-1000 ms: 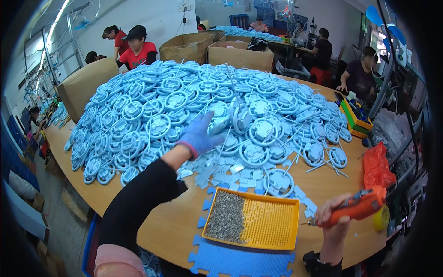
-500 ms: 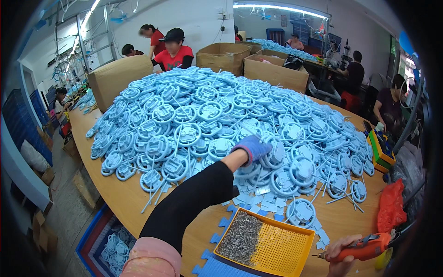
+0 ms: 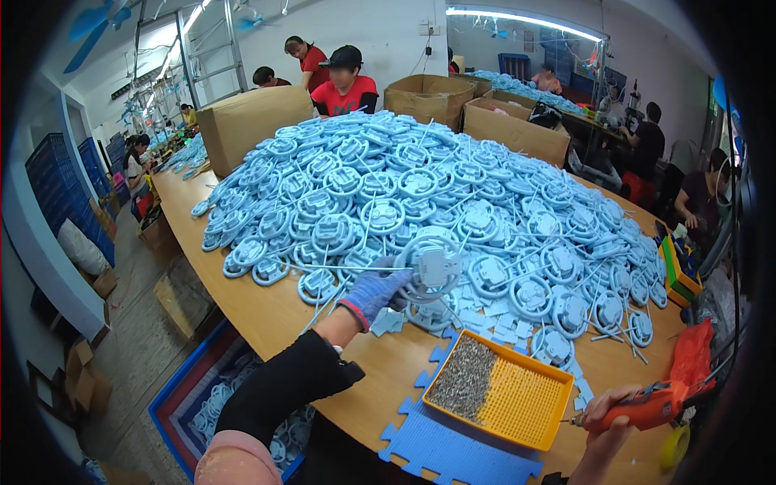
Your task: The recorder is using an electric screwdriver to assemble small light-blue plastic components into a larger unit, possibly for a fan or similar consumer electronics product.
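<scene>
Round part: Your left hand [image 3: 376,291], in a blue glove, was closed around a light blue round plastic part [image 3: 430,268] with a thin stick poking out. You held it up at the front edge of the big pile [image 3: 420,194] on the counter [image 3: 267,315].
Right hand: Your right hand [image 3: 605,408] was wrapped around an orange power screwdriver [image 3: 647,404].
Tray: The yellow tray [image 3: 509,400] sat on a blue foam mat [image 3: 457,449]. It had a heap of small grey screws [image 3: 462,378] at its left end.
Boxes: Brown cardboard boxes [image 3: 517,129] stood behind the pile.

Blue knit glove on left hand [image 3: 376,289], black sleeve, pink cuff.
</scene>
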{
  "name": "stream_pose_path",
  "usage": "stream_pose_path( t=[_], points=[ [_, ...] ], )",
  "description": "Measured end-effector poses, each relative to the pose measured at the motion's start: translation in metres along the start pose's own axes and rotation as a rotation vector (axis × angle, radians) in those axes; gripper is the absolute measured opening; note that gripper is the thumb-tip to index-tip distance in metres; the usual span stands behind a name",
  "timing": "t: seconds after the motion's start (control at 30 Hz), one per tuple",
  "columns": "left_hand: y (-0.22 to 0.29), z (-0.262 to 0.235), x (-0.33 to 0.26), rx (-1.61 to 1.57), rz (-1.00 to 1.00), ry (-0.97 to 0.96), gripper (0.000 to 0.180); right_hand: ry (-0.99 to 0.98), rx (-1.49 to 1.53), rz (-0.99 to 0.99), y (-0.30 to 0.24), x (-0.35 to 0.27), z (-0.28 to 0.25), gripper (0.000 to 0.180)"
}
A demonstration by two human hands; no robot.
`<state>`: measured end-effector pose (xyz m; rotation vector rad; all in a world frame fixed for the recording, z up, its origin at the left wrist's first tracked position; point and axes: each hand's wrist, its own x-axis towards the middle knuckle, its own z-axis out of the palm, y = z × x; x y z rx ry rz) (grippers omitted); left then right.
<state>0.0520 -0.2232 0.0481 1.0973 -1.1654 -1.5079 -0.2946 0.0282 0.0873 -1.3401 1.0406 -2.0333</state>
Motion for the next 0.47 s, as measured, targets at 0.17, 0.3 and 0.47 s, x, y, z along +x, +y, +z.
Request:
stream_pose_path(
  t=[0.17, 0.3, 0.47],
  points=[
    [-0.043, -0.042, -0.015, -0.125, -0.221, 0.026, 0.018, -0.002, 0.052, -0.028, 0.000, -0.005, 0.005, 0.062],
    [-0.044, -0.036, -0.040, -0.246, -0.193, 0.137, 0.018, -0.060, 0.063, -0.030, -0.002, -0.012, 0.015, 0.061],
    [-0.056, -0.052, -0.021, -0.315, -0.025, 0.092, 0.017, -0.093, 0.036, 0.002, -0.015, -0.024, 0.016, 0.061]
  ],
)
